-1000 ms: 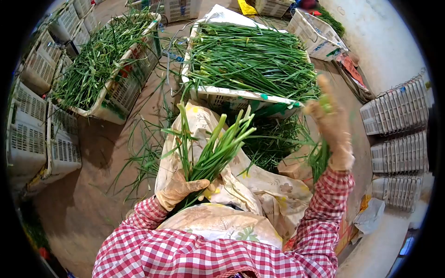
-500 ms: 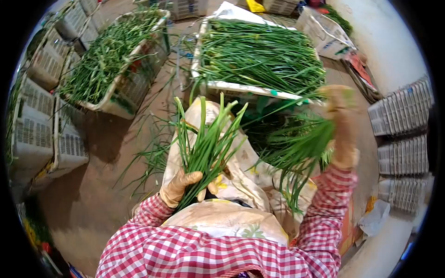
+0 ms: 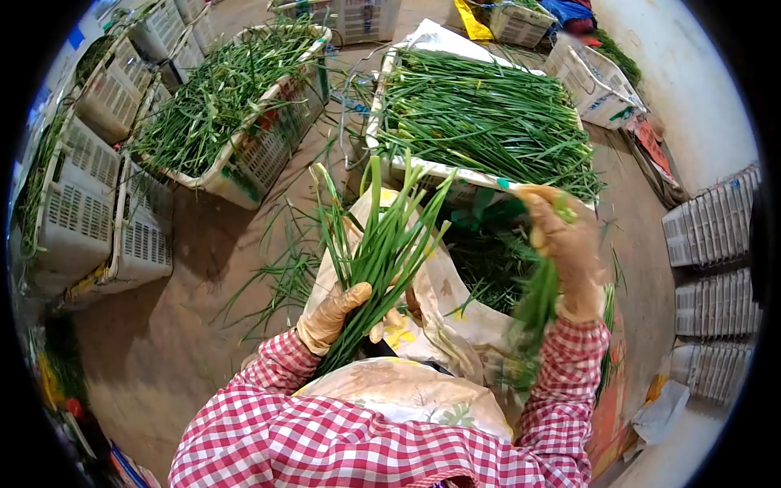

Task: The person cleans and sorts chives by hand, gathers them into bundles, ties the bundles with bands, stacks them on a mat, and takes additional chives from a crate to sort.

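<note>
My left hand [image 3: 332, 317], in a tan glove, is closed around a thick bunch of garlic chives [image 3: 376, 252] above my lap. The cut ends of the bunch fan upward, away from me. My right hand [image 3: 569, 252], also gloved and partly smeared by motion, is closed on a smaller bunch of chives [image 3: 533, 313] whose blurred leaves hang below it. It is to the right of my lap, near the front corner of a white crate [image 3: 464, 172] heaped with neatly laid chives [image 3: 488, 114]. Loose chives [image 3: 492, 260] lie under that crate's near side.
At the left stands a crate [image 3: 264, 154] of tangled greens, with several white crates [image 3: 77, 203] beyond it. Stacked grey crates [image 3: 716, 215] line the right wall. Stray leaves [image 3: 281, 276] lie on the floor beside my left knee. A plastic bag [image 3: 661, 411] sits at lower right.
My right hand has moved left and toward me, and its chives now hang down instead of trailing left. My left hand keeps its bunch. The whole view has shifted slightly.
</note>
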A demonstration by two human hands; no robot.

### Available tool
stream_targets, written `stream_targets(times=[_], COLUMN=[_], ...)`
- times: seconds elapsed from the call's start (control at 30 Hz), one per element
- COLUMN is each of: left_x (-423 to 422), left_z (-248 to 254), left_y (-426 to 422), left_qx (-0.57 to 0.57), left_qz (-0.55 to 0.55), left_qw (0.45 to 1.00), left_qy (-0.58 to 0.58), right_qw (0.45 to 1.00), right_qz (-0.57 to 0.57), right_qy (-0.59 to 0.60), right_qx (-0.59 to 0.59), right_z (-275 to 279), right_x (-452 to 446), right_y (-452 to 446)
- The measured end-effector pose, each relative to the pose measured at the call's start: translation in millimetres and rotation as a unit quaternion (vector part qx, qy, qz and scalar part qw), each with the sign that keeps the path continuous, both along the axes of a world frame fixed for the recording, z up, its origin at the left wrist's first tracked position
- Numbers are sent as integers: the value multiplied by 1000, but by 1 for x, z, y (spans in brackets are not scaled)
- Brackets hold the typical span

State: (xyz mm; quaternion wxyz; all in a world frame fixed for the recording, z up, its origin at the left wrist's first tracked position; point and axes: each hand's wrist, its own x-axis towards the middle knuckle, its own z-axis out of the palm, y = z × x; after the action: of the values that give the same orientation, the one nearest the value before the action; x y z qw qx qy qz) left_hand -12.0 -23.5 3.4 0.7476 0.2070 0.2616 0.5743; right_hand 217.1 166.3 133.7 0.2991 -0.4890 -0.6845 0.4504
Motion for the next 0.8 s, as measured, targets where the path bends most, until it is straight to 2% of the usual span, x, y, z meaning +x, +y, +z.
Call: stream_targets(times=[0.07, 0.13, 0.2, 0.27, 0.3, 0.33, 0.37, 0.4, 0.43, 0.47, 0.53, 0.57, 0.67, 0.73, 0.77, 0.8], left_x=[6, 11, 17, 14, 22, 18, 13, 10, 19, 18, 17, 19, 26, 29, 34, 38], left_z=[8, 11, 8, -3, 8, 2, -9, -15, 5, 2, -6, 14, 3, 11, 13, 16], left_y=[3, 4, 3, 0, -1, -2, -3, -4, -1, 2, 12, 16, 29, 32, 32, 33], left_qx=[-19, -9, -13, -25, -19, -20, -38, -55, -52, -51, 3, -24, -16, -22, -35, -47], left_qz=[-14, -39, -10, -86, -32, -28, -49, -68, 37, 41, 88, 60, 73, 54, 56, 57], left_qw=[1000, 999, 999, 995, 996, 996, 992, 987, 991, 991, 993, 997, 992, 991, 990, 989], left_qy=[-13, 4, 36, -44, -83, -82, -109, -137, -114, -115, 74, 34, 97, 117, 121, 125], right_qw=[976, 970, 964, 978, 966, 963, 958, 960, 938, 931, 873, 862, 799, 923, 957, 978], right_qz=[77, 122, 135, 38, 9, -63, -129, -101, -180, -204, -220, -266, -220, -114, -57, 53], right_qy=[99, 92, 144, 142, 219, 237, 254, 253, 292, 175, 49, 79, -77, 61, 130, 182], right_qx=[-178, -188, -176, -149, -138, -112, -21, 65, 51, 247, 432, 423, 555, 361, 252, 90], right_z=[-12, -19, -26, -25, -22, -16, -16, -14, -11, -9, 3, 19, 22, 21, 21, 11], right_x=[-16, -27, -31, -26, -14, -1, 23, 58, 92, 117, 131, 126, 126, 65, 47, 43], right_y=[1, -4, -8, -7, -1, 9, 17, 32, 49, 57, 51, 40, 22, -14, -25, -26])
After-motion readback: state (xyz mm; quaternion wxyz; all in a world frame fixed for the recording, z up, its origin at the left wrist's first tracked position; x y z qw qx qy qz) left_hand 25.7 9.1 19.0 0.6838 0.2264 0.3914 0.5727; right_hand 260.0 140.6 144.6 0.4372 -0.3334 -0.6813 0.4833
